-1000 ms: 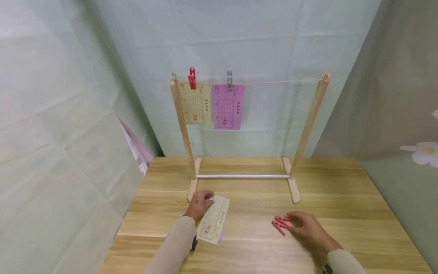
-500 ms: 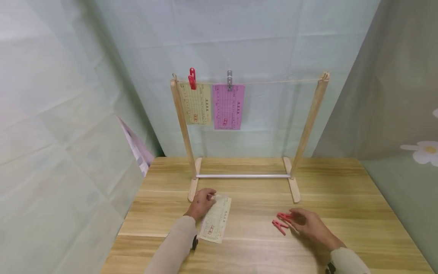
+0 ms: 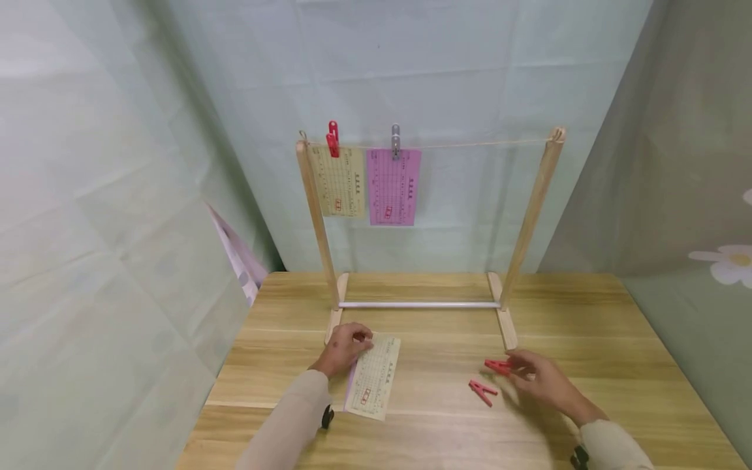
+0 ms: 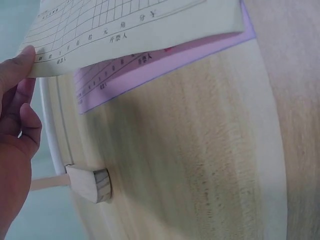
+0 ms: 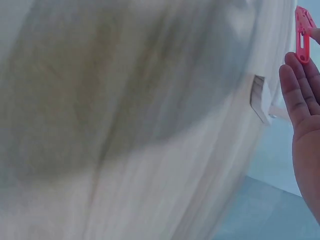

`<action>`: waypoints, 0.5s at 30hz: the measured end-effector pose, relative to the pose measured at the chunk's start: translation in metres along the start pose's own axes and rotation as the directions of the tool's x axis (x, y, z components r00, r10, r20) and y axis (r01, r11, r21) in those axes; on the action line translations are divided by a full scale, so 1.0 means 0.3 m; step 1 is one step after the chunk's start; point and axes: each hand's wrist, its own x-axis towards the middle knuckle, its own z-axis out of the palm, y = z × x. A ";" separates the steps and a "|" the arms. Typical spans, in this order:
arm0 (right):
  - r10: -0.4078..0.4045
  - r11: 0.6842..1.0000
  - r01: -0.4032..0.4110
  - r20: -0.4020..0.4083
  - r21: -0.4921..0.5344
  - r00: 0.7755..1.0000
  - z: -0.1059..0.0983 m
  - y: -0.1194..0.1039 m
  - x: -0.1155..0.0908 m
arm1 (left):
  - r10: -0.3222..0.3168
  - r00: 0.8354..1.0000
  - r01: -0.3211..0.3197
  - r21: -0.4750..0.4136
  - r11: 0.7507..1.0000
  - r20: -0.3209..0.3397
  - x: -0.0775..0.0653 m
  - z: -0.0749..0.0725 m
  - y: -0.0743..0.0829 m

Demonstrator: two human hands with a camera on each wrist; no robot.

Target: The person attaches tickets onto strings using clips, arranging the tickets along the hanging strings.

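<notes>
My left hand (image 3: 343, 350) pinches the top left corner of a yellow printed slip (image 3: 376, 382). In the left wrist view that yellow slip (image 4: 130, 25) is lifted over a pink slip (image 4: 132, 77), which lies on the wooden table. Between thumb and fingers, my right hand (image 3: 546, 384) pinches a red clothespin (image 3: 496, 367). The right wrist view has this clothespin (image 5: 302, 37) at the top right, partly behind the thumb. Just in front of it, a second red clothespin (image 3: 483, 393) lies on the table.
A wooden rack (image 3: 531, 219) stands behind my hands, with a string (image 3: 482, 143) across its posts. From the string hang a yellow slip (image 3: 341, 186) under a red clip (image 3: 333, 140) and a pink slip (image 3: 393, 192) under a grey clip (image 3: 395, 143). Cloth surrounds the table.
My right hand has drawn one red clothespin away from the other, toward the back right. The yellow slip in my left hand has shifted slightly right over the pink one.
</notes>
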 end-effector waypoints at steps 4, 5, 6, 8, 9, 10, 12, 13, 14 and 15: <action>-0.010 1.000 0.010 -0.002 -0.001 1.000 -0.018 -0.007 0.011 | -0.001 1.000 0.001 -0.023 1.000 0.007 -0.004 -0.009 0.006; -0.007 1.000 0.007 -0.002 -0.001 1.000 -0.022 -0.009 0.013 | 0.000 1.000 0.000 -0.021 1.000 0.010 -0.005 -0.010 0.008; -0.006 1.000 0.006 -0.005 -0.002 1.000 -0.026 -0.011 0.016 | 0.006 1.000 -0.005 -0.018 1.000 0.012 -0.005 -0.011 0.008; -0.006 1.000 0.005 -0.009 -0.012 1.000 -0.034 -0.015 0.021 | 0.018 1.000 -0.018 -0.013 1.000 0.018 -0.004 -0.015 0.010; -0.006 1.000 0.006 -0.011 -0.019 1.000 -0.039 -0.018 0.024 | 0.024 0.999 -0.024 -0.010 1.000 0.022 -0.004 -0.016 0.012; -0.006 1.000 0.005 -0.012 -0.025 1.000 -0.044 -0.020 0.028 | 0.029 0.999 -0.028 -0.010 1.000 0.029 -0.004 -0.019 0.015; -0.011 0.999 0.011 -0.012 -0.032 1.000 -0.056 -0.025 0.037 | 0.026 0.999 -0.026 -0.004 1.000 0.041 -0.005 -0.024 0.022; -0.015 0.999 0.015 -0.010 -0.034 1.000 -0.063 -0.029 0.042 | 0.023 0.999 -0.023 -0.002 1.000 0.049 -0.006 -0.027 0.026; -0.019 0.999 0.018 -0.007 -0.031 1.000 -0.071 -0.033 0.048 | 0.020 0.998 -0.020 0.001 1.000 0.056 -0.006 -0.030 0.030; -0.021 0.999 0.021 -0.003 -0.029 1.000 -0.080 -0.038 0.054 | 0.014 0.998 -0.014 0.001 1.000 0.064 -0.007 -0.034 0.034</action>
